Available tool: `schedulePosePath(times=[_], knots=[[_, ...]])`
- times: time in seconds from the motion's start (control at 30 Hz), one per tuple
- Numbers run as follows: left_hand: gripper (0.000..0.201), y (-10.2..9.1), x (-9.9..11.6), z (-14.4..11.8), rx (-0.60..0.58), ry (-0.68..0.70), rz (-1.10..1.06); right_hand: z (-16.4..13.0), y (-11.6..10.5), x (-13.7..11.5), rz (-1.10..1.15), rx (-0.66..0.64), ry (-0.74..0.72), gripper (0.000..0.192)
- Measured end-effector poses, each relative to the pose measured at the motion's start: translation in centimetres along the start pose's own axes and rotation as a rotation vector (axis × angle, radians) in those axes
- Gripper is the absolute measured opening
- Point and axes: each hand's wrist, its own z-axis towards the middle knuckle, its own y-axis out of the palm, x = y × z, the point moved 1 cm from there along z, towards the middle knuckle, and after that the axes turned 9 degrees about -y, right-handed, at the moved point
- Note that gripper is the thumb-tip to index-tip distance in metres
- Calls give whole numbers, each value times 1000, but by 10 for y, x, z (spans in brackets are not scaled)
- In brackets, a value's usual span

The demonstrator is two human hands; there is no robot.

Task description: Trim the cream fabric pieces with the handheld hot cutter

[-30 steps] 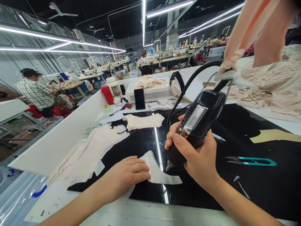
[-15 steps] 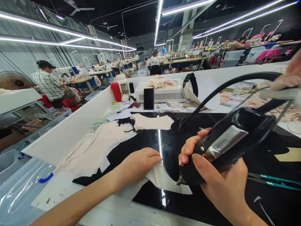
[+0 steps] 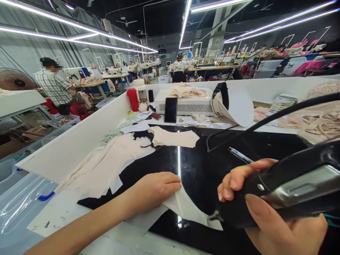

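Observation:
My left hand point(image 3: 156, 187) is closed on the upper left part of a small cream fabric piece point(image 3: 191, 205), fingers pressed together at its edge. The piece lies on a glossy black board point(image 3: 204, 177) and narrows into a curved strip toward the right. My right hand point(image 3: 284, 226) grips a black corded power tool point(image 3: 300, 191) with a silver plate on its body. Its small metal tip point(image 3: 214, 215) is at the strip's right end; whether it touches cannot be made out. The tool's rear runs out of view.
Cream fabric pieces lie left point(image 3: 106, 166) and at the back point(image 3: 175, 137) of the board. A pen point(image 3: 240, 155) lies behind my right hand, and the tool's black cord point(image 3: 265, 122) arches across the right. A phone point(image 3: 170, 109) leans against a white box point(image 3: 186, 105); a visor point(image 3: 236, 106) stands beside it.
The tool and my right hand have moved right and nearer to me. A blurred hand at the upper right is gone from view. My left hand still holds the fabric.

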Motion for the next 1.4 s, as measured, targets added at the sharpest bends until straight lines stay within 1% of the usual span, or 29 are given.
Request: schedulePosePath(times=[0.07,0.2,0.33,0.5,0.63,0.73,0.87,0.97,1.4], knots=[[33,0,1,-1,6,7,4,-1,0,-1,2,31,-8,34],[36,0,3,-1,9,9,-11,-2,0,-1,2,62,23,37],[34,4,3,0,6,2,-30,4,4,-2,31,116,14,41],[33,10,4,-1,24,-11,-24,24,20,4,55,216,20,38],[32,13,5,-1,46,-20,-19,44,38,20,70,249,-13,38],[32,14,6,-1,51,-32,-28,52,49,33,81,234,-24,40],[34,13,7,0,67,-16,-34,53,56,42,76,190,-35,42],[34,13,7,0,77,-24,-40,51,57,44,64,169,-53,41],[33,12,8,0,59,-34,-88,47,57,48,56,161,-61,40]])
